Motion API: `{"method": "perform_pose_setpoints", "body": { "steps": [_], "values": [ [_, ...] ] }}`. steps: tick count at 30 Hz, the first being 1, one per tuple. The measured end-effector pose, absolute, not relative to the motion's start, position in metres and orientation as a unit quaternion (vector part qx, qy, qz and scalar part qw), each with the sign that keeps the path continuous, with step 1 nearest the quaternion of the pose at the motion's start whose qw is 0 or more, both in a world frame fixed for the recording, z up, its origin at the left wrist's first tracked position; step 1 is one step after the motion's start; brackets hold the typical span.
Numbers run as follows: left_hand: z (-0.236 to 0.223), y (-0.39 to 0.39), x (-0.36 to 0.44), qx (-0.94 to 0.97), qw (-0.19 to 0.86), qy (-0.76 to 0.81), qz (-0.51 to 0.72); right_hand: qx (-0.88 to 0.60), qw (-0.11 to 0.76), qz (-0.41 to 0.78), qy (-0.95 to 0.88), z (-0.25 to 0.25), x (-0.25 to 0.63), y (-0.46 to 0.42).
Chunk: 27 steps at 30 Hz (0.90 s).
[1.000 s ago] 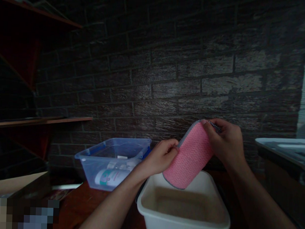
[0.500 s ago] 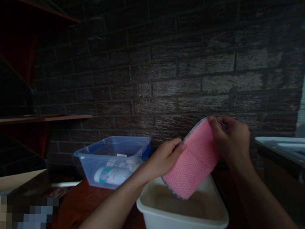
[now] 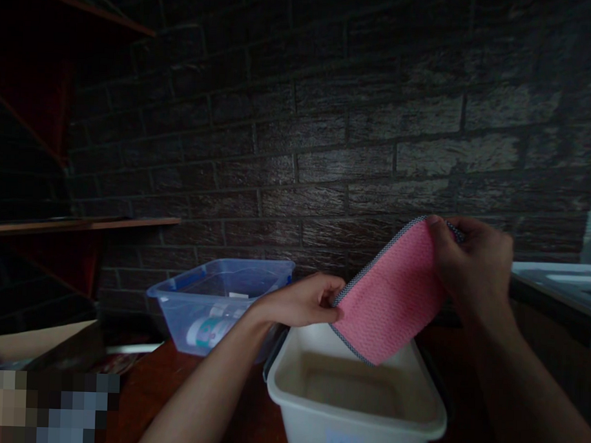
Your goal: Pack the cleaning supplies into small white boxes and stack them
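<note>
A pink cleaning cloth with a black-and-white checked edge is stretched at a tilt between my two hands. My left hand pinches its left corner. At the upper right corner, my right hand grips the cloth between thumb and fingers. Beneath the cloth stands a white plastic tub with a pale label on its front. The cloth's lower corner hangs above the tub's opening and hides part of its far inside wall.
A clear blue-tinted bin holding a white bottle stands left on the brown tabletop. A lidded container is at the right. Shelves jut from the left, and a dark brick wall rises behind.
My right hand has moved right and slightly up with its corner. My left hand has shifted to the cloth's lower left corner, so the cloth is spread wider and sits a little higher.
</note>
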<state>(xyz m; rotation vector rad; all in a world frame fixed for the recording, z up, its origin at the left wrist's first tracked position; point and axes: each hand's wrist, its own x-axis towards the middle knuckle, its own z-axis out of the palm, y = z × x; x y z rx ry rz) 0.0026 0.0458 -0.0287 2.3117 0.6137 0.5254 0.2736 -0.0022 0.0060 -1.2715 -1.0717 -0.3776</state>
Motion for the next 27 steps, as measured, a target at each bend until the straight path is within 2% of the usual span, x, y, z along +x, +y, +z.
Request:
{"method": "perform_pose_setpoints", "body": {
  "steps": [15,27],
  "values": [
    [-0.029,0.065,-0.016,0.796,0.491,0.288,0.207,-0.571,0.635,-0.175,-0.49,0.006,0.275,-0.01],
    [-0.026,0.057,-0.008,0.788,0.537,0.261,0.15,-0.556,0.633,-0.173,-0.51,-0.001,0.275,-0.008]
  ]
}}
